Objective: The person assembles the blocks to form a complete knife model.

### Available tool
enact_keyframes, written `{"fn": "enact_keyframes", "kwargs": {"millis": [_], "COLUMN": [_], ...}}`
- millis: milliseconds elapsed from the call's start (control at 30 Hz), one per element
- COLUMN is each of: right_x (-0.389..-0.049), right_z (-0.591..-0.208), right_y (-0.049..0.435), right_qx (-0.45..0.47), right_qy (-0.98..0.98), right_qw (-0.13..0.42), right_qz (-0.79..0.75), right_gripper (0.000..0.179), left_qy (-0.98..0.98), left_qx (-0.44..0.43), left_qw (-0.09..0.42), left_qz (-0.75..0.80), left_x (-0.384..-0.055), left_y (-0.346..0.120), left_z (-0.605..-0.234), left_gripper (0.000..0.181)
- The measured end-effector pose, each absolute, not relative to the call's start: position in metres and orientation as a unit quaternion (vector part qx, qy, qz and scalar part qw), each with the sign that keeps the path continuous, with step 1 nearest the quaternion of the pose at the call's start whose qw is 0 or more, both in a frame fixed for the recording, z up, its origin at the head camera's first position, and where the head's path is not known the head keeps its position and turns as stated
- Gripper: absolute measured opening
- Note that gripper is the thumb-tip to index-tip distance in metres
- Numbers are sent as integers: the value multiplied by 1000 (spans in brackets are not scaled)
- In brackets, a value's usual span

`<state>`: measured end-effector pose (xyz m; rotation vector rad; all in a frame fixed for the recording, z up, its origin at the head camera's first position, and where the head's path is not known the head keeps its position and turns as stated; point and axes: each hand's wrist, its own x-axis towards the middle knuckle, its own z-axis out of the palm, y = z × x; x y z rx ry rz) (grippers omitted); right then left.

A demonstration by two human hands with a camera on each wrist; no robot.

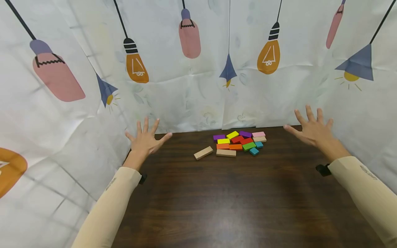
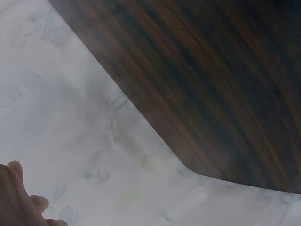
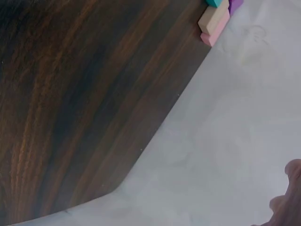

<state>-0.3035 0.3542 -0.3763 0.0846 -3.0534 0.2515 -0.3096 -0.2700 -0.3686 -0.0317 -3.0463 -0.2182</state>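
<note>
In the head view my left hand (image 1: 144,142) is raised over the table's far left corner, fingers spread and holding nothing. My right hand (image 1: 314,131) is held up the same way on the far right, its palm bare. Between them, near the back edge, lies a cluster of coloured wooden blocks: purple, a yellow block (image 1: 232,134), a red block (image 1: 237,139), an orange block (image 1: 235,147), a green block (image 1: 248,146), blue and a pink block (image 3: 217,31). A plain wooden block (image 1: 203,153) lies at an angle to the left of the cluster. Neither hand touches a block.
The dark wood table (image 1: 217,196) spans the space between the arms. A white curtain (image 1: 198,93) printed with lamps and bulbs hangs behind it and along both sides. A black strap (image 1: 323,170) shows at the right wrist.
</note>
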Motion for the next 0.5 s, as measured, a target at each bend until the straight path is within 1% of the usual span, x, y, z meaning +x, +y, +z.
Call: {"fn": "enact_keyframes", "kwargs": {"millis": [500], "right_x": [-282], "right_z": [-388], "right_y": [353], "right_qx": [32], "right_qy": [-996], "right_qw": [55], "right_qz": [60], "right_gripper": [95], "left_qy": [-997], "left_qx": [-16], "left_qw": [40], "left_qz": [-62], "left_x": [-292], "left_y": [-269], "left_z": [-382], "left_gripper": [100]}}
